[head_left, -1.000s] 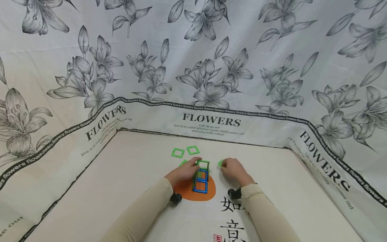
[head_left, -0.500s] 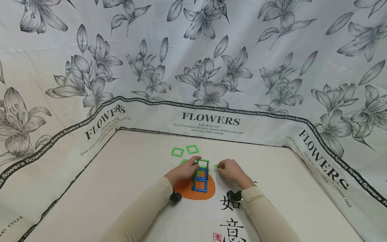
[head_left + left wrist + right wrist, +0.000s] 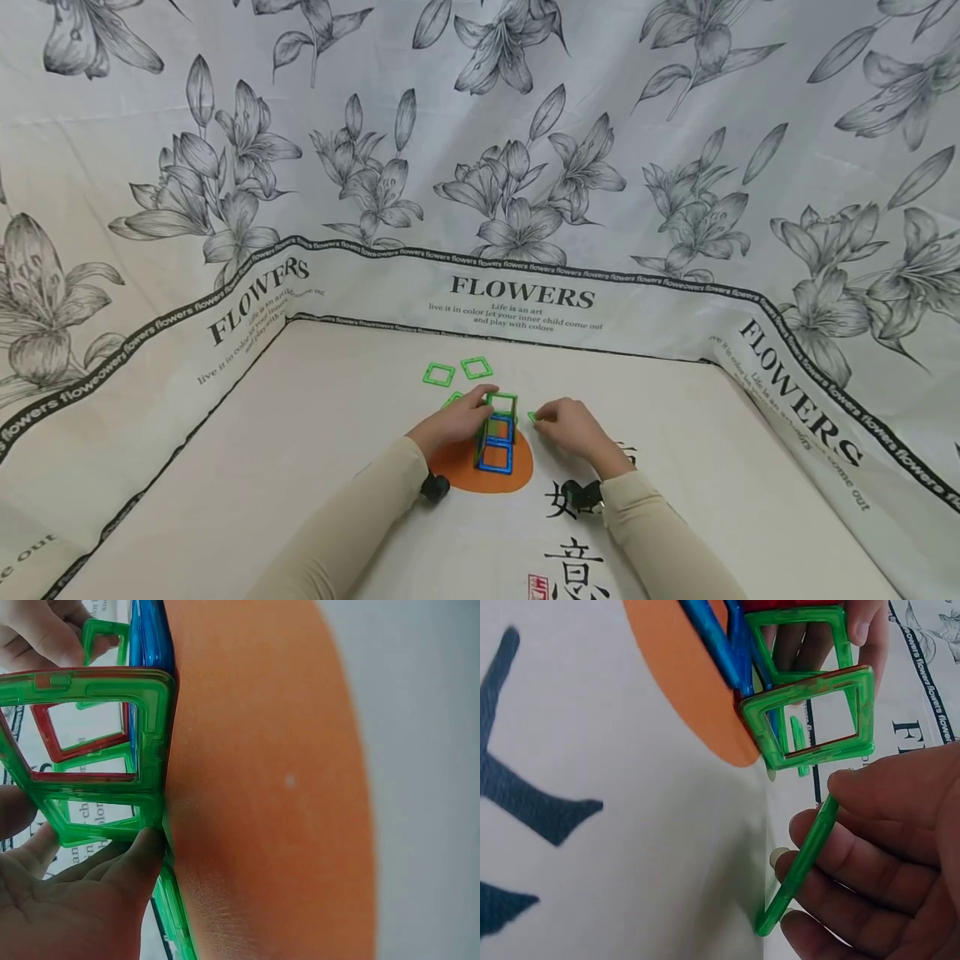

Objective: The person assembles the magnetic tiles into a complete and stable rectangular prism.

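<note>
A small structure of square magnetic tiles [image 3: 159, 735], with green, blue and red frames, stands over an orange circle [image 3: 450, 473] on the tabletop. My left hand [image 3: 452, 420] grips its left and far side, the fingertips against a green frame in the left wrist view. My right hand [image 3: 572, 425] is just right of the structure and pinches a loose green square magnetic tile [image 3: 802, 866] between thumb and fingers. In the right wrist view that tile is seen edge-on, tilted, its lower edge close over the cloth and apart from the structure.
Two loose green tiles, a left one [image 3: 442, 365] and a right one [image 3: 474, 359], lie beyond the left hand. Another green tile [image 3: 452, 400] is partly hidden behind that hand. Black characters [image 3: 573, 567] mark the near cloth. A floral curtain [image 3: 525, 287] encloses the back and sides.
The right hand has moved left and slightly nearer with its green tile, closing on the structure. The left hand and the structure keep their place.
</note>
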Tool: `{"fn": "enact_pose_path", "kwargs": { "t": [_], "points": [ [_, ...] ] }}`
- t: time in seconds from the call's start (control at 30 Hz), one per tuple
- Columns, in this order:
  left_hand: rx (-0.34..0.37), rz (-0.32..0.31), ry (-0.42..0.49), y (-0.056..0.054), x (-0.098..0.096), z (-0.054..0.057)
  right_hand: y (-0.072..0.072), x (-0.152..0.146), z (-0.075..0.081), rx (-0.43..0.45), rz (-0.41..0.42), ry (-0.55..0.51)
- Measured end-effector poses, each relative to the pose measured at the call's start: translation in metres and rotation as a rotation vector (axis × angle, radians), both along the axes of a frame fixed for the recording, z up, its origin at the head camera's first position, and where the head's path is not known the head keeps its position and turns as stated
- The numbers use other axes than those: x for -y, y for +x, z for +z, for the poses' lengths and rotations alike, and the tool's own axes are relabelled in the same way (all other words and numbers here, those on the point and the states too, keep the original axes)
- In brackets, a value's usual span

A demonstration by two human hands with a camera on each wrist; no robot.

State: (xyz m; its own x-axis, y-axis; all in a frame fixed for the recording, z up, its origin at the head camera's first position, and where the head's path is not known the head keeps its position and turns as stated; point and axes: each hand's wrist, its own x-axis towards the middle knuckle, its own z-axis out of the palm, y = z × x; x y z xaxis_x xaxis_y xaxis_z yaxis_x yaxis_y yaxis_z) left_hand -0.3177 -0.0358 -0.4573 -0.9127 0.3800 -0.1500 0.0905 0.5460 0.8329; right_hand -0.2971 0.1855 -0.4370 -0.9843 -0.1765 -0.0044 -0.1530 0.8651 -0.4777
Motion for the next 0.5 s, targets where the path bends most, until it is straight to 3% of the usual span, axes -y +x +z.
{"fn": "enact_pose_path", "kwargs": {
  "t": [0.5],
  "points": [
    [-0.009,0.000,-0.010,0.0008,-0.0017,0.0015,0.0082,-0.0028,-0.0006,0.105,-0.072,-0.232]
  ]
}}
